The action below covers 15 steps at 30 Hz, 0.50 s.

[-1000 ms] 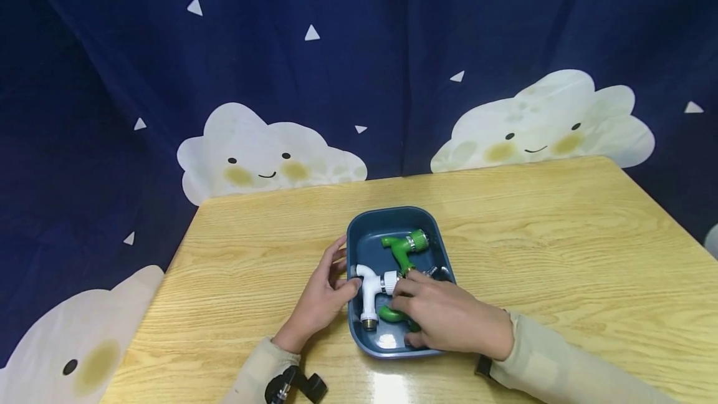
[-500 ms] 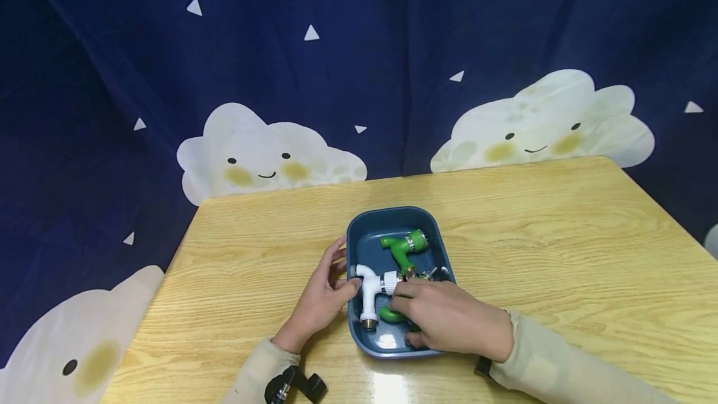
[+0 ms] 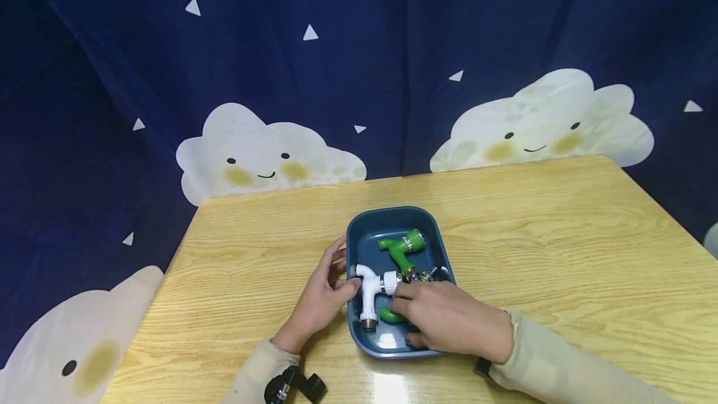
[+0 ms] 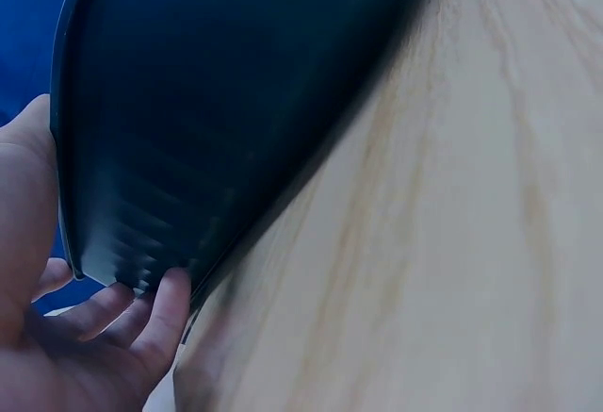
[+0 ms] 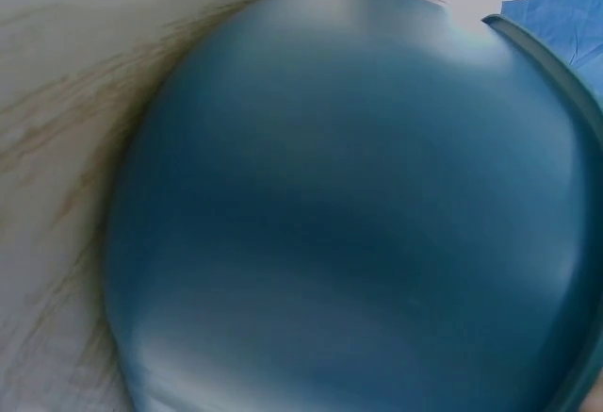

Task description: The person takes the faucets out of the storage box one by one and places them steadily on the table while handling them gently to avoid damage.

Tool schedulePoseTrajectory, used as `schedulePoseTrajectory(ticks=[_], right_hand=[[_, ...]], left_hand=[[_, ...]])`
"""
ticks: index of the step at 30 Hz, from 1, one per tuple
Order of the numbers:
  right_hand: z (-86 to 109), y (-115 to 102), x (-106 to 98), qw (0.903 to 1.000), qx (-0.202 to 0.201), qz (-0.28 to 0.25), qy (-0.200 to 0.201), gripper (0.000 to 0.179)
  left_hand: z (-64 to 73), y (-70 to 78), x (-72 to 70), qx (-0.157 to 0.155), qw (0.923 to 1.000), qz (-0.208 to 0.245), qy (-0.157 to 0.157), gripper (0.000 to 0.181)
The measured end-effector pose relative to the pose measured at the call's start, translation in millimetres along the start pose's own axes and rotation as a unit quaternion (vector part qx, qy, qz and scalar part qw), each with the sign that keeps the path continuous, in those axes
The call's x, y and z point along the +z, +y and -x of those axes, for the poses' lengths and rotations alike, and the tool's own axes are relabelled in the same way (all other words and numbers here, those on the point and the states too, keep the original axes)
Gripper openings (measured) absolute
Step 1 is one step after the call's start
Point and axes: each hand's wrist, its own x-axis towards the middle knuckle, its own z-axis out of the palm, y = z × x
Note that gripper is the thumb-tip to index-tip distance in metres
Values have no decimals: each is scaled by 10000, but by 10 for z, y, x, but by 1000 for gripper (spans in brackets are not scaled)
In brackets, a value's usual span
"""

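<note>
A dark blue plastic bin [image 3: 370, 239] holds several taps. My left hand [image 3: 322, 298] grips its left wall, thumb over the rim; in the left wrist view the fingers of that hand [image 4: 104, 337] lie against the outside of the wall. A white tap [image 3: 369, 295] lies along the left side inside. Toward the back is a green tap [image 3: 400, 255]. My right hand [image 3: 449, 320] reaches in at the front right, its curled fingers over another green tap [image 3: 389, 315], mostly hidden beneath them. Metal tap fittings [image 3: 429, 274] show just behind the right hand.
The bin stands on a wooden table [image 3: 538, 235]. A dark blue curtain [image 3: 392, 80] with white clouds hangs behind the back edge. The bin's outer wall [image 5: 349, 205] fills most of the right wrist view. A black strap device [image 3: 294, 385] sits on the left wrist.
The green tap at the back has shifted slightly left. My right hand has moved only a little within the bin, showing more of the metal fittings; the left hand stays in place.
</note>
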Motion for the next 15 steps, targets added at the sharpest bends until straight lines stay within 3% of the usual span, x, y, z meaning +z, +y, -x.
schedulePoseTrajectory(ticks=[15], right_hand=[[2, 1, 7, 9999, 136, -85, -35, 47]], left_hand=[[8, 16, 1, 15, 10000, 93, -32, 79]])
